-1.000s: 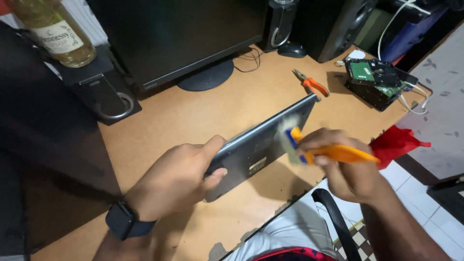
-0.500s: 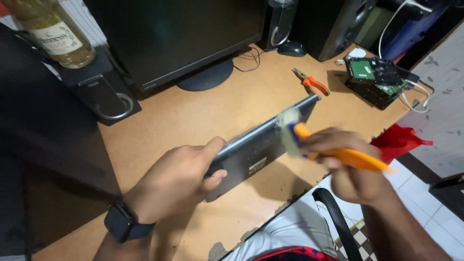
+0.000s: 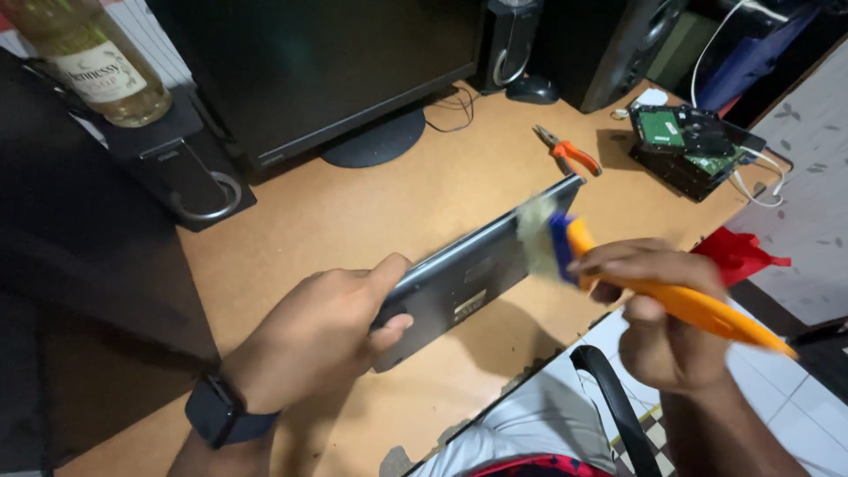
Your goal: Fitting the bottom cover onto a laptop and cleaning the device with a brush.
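Now the left hand (image 3: 318,340) grips the grey laptop (image 3: 473,274), tilted on edge over the surface (image 3: 309,230) at centre. The right hand (image 3: 662,309) is closed around an orange-handled brush (image 3: 618,274), bristles at the far right end; light, even strokes seem best, with the laptop kept steady.

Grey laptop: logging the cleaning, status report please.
Left hand grips tilted grey laptop. Right hand holds orange-handled brush, bristles at its edge. Nothing in the way.
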